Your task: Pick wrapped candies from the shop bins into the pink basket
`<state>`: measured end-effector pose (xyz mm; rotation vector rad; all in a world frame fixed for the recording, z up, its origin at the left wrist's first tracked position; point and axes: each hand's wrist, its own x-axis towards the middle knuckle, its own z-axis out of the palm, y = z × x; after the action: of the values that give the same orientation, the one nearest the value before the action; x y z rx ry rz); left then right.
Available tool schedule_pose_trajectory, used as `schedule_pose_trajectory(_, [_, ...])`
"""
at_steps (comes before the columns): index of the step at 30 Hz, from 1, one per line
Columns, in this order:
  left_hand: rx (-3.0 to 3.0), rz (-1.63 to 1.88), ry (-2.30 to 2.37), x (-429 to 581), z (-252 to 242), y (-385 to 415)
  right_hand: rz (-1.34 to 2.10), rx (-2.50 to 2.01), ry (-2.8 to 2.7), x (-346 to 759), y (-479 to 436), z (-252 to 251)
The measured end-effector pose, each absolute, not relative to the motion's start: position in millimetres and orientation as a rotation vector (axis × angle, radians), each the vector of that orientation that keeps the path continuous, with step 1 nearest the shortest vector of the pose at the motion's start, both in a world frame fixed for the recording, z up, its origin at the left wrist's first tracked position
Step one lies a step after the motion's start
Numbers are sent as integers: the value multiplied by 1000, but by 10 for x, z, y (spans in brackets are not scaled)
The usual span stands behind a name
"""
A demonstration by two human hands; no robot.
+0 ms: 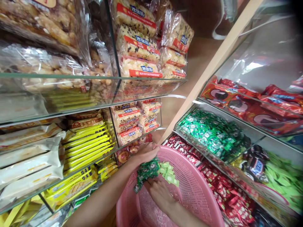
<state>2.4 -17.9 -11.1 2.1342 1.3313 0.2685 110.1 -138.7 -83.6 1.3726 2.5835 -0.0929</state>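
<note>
Reaches with both bare hands into a round basket of pink plastic, moulded with a smooth, thick rim and a curved wall pierced by fine, close-set holes. Bends the left hand over the far left part of the basket, against the upper edge of a bunch of dark-green packets, small, glossy and crinkled. Brings the right hand in from the near side, fingers bent, tips hidden among the same packets. Has the bunch between the two hands, in the left part of the basket. Cannot tell how tightly either grip closes, only that both touch the bunch with fingers partly curled. Has pale-green packets, small and squarish, lying loosely inside the basket just right of the bunch.

Faces clear, straight-edged shelves on the left, loaded with slim yellow packets, pillowy white packets and plump, grainy blocks in shiny, red-banded film. Meets a flat-faced wooden post beyond the basket. Has clear bins on the right, filled with a glittering green heap, creased red packets and slender lime-green packets.
</note>
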Motion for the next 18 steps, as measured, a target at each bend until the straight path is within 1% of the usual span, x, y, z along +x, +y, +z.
schedule_pose_trajectory(7, [2154,259,1307,13,-91,-189,-31,1273,2634,1105,-1404,-842])
schedule_pose_trajectory(14, [2116,308,1292,53,-193,-134,-25,1311,2627,1082,-1421,-800])
schedule_pose_trajectory(16, [2120,300,1262,50,-226,-93,-71,1356,2631,1077,-1414,-724])
schedule_pose_trajectory(18, [2142,308,1168,35,-251,-48,-213,1384,2662,1058,-1444,-631])
